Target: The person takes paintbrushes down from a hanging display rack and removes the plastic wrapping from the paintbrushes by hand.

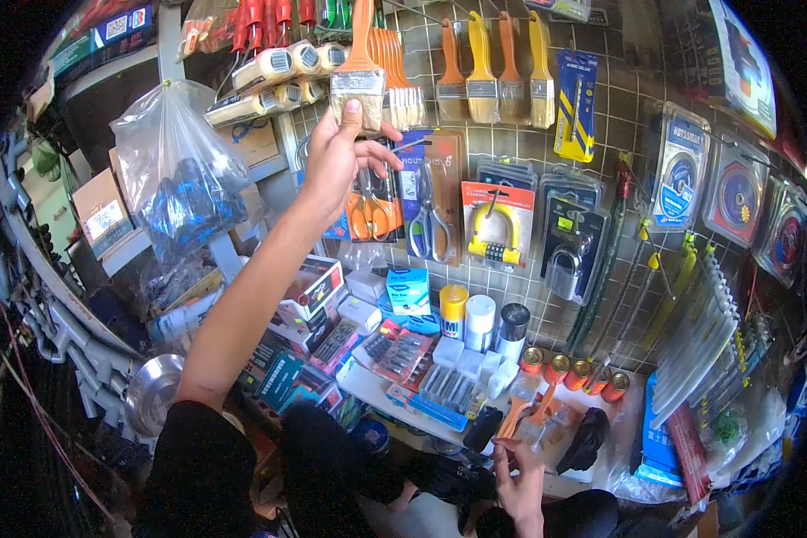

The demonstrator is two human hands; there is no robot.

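My left hand [354,148] is raised to the wire rack, its thumb pressed on the wrapped bristles of a wide paintbrush [359,54]. That brush has an orange handle pointing up and hangs in front of a row of similar brushes [402,76]. Low at the right, my right hand [520,489] has thumb and finger pinched at the end of an orange-handled paintbrush [514,414]. A second orange handle [544,405] lies beside it, above the white shelf, near clear plastic wrapping. The bristle ends there are hard to make out.
More brushes [481,76], scissors [429,229], a yellow lock [496,238] and cutting discs [681,175] hang on the wire grid. Spray cans [480,323], small red-orange cans [579,374] and boxes crowd the shelf [368,387]. A plastic bag [181,161] hangs at the left.
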